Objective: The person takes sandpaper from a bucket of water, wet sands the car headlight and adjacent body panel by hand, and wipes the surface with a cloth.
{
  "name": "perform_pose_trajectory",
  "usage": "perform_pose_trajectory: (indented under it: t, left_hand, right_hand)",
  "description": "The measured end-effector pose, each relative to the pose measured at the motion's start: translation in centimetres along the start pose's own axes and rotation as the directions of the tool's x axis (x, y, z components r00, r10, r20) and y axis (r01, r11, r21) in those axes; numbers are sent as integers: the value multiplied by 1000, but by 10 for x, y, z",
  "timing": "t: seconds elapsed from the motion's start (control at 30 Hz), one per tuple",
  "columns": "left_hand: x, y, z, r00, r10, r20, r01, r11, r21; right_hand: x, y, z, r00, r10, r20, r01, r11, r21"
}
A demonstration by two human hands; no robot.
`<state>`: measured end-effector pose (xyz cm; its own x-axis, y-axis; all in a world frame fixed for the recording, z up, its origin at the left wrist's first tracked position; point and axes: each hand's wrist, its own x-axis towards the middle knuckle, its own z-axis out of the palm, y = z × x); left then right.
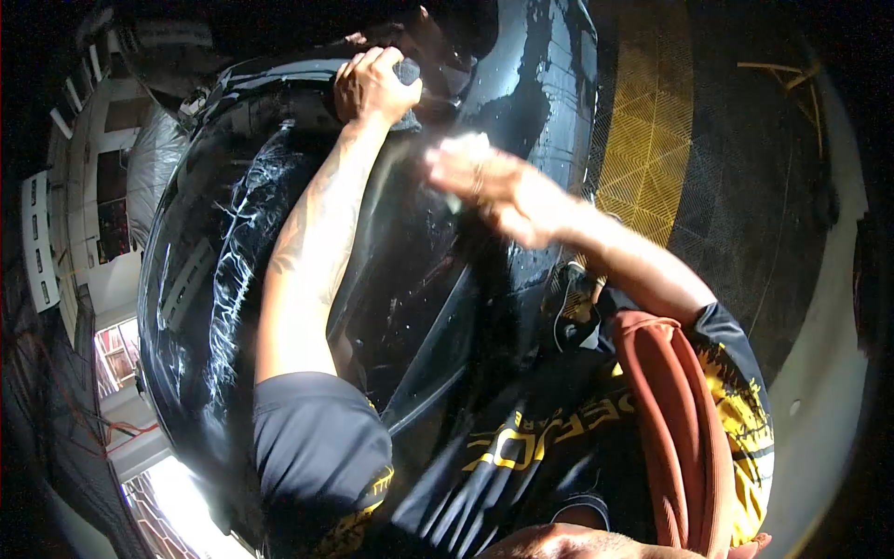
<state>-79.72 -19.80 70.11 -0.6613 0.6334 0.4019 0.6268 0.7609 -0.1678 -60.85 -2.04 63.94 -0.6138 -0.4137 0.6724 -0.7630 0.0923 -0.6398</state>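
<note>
My left hand is closed around a dark grey, rough-textured pad or cloth, whose edges show beside the fingers. It lies against a glossy black car body panel. Lower and to the right, my right hand is smeared by motion over the same panel. Something white shows at its fingers, too blurred to name, and whether the fingers grip it cannot be made out. White streaks lie on the panel's left side. A pale, wet-looking film covers part of its right side.
A reddish-brown towel hangs over my right shoulder. A shoe shows below my right forearm. Yellow and dark floor tiles run along the car's right side. Plastic sheeting and bright openings lie on the left.
</note>
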Motion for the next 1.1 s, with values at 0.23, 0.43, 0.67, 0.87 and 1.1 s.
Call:
perform_pose_trajectory:
  t: [0.23,0.43,0.67,0.87,1.1]
  left_hand:
    - [-1,0,2,1000,-3,-10,3,1000,1]
    - [0,-2,3,1000,0,-8,0,1000,-11]
    - [0,-1,3,1000,-10,7,10,1000,-5]
    - [-1,-2,5,1000,-14,-8,14,1000,-18]
    - [0,0,2,1000,-8,-7,8,1000,-11]
  right_hand:
    - [-6,9,3,999,53,-15,-52,998,22]
    - [-5,-15,8,999,42,23,-42,999,-8]
    - [-7,-10,1,998,57,4,-57,997,46]
    - [-8,-11,13,993,86,-78,-87,996,-2]
    - [-1,-19,15,1000,-26,-17,27,996,87]
